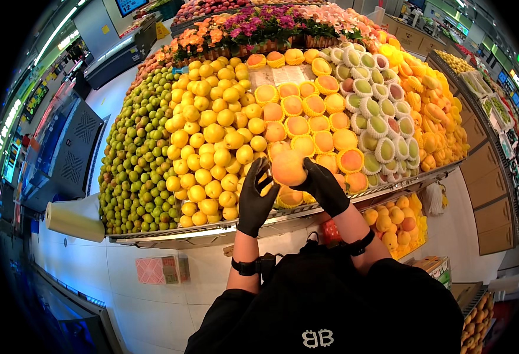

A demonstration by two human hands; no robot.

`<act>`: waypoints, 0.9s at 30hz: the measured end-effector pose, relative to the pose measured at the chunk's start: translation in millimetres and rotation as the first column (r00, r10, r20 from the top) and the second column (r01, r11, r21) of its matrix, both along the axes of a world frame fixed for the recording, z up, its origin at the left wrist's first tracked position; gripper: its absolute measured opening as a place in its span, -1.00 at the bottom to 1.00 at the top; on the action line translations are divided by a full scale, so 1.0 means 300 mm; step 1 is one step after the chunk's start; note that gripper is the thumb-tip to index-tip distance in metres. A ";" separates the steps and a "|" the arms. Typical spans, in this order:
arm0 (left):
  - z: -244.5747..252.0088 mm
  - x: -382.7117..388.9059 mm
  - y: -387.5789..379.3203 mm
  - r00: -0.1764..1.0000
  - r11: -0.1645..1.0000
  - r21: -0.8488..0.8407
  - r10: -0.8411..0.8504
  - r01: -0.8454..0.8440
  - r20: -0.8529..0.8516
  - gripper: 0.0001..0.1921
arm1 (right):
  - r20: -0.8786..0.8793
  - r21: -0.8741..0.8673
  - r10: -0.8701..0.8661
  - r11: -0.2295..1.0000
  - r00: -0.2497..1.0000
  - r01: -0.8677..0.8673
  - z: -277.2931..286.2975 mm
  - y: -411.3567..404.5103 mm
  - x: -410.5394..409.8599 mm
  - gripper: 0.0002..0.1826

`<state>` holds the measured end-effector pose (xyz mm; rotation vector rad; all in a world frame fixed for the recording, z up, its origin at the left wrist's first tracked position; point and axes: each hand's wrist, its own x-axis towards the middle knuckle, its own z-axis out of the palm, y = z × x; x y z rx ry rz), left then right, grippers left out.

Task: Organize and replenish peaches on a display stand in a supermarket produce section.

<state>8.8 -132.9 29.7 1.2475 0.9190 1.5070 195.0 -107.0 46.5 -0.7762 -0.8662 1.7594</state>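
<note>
My right hand (326,181), in a black glove, holds a large yellow-orange peach (289,168) by its right side, above the fruit display. The peach has no foam net around it. My left hand (258,194), also gloved in black, is a little left of the peach with thumb and fingers apart. Beneath and beyond the hands lie rows of peaches in yellow foam nets (297,126). Round yellow fruits (214,132) are heaped to their left, small green fruits (140,163) farther left. Pale green fruits in white foam nets (376,121) lie to the right.
A metal rail (215,229) runs along the display's near edge. A roll of plastic bags (76,221) juts out at its left end. Potted flowers (259,28) line the back. Below the rail, at right, more peaches (392,223) are piled. A pink basket (155,270) is on the floor.
</note>
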 end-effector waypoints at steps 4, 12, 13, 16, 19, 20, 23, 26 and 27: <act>-0.009 0.014 -0.011 0.848 0.973 0.229 0.153 -0.039 -0.507 -0.15 | 0.047 -0.010 0.068 0.998 0.997 -0.067 -0.025 -0.021 -0.004 -0.50; -0.065 0.024 -0.006 0.954 0.979 -0.139 -0.105 0.149 0.282 -0.26 | 0.139 0.002 0.124 0.992 0.983 -0.125 -0.035 -0.057 0.096 -0.57; -0.043 0.047 -0.012 0.898 0.962 -0.179 -0.112 0.204 0.425 -0.26 | 0.179 0.052 0.102 0.992 0.979 -0.113 -0.037 -0.056 0.117 -0.58; -0.070 0.082 -0.011 0.963 0.958 -0.168 -0.206 0.235 0.172 -0.29 | 0.307 0.152 -0.027 0.988 0.951 -0.021 -0.054 -0.053 0.212 -0.57; -0.149 0.100 0.023 0.929 0.905 -0.262 -0.273 0.336 0.250 -0.32 | 0.324 0.138 -0.065 0.990 0.944 0.021 -0.064 -0.065 0.353 -0.53; -0.190 0.111 0.030 0.917 0.911 -0.254 -0.239 0.326 0.321 -0.30 | 0.350 0.135 -0.109 0.989 0.930 0.065 -0.080 -0.069 0.397 -0.54; -0.213 0.155 0.045 0.886 0.910 -0.261 -0.193 0.322 0.422 -0.33 | 0.424 0.080 -0.203 0.979 0.883 0.187 -0.109 -0.129 0.538 -0.55; -0.193 0.222 0.067 0.943 0.900 -0.312 -0.238 0.304 0.230 -0.39 | 0.541 0.067 -0.275 0.956 0.794 0.286 -0.249 -0.188 0.724 -0.52; -0.208 0.229 0.072 0.960 0.903 -0.329 -0.249 0.277 0.125 -0.39 | 0.579 0.066 -0.277 0.953 0.767 0.295 -0.286 -0.208 0.765 -0.51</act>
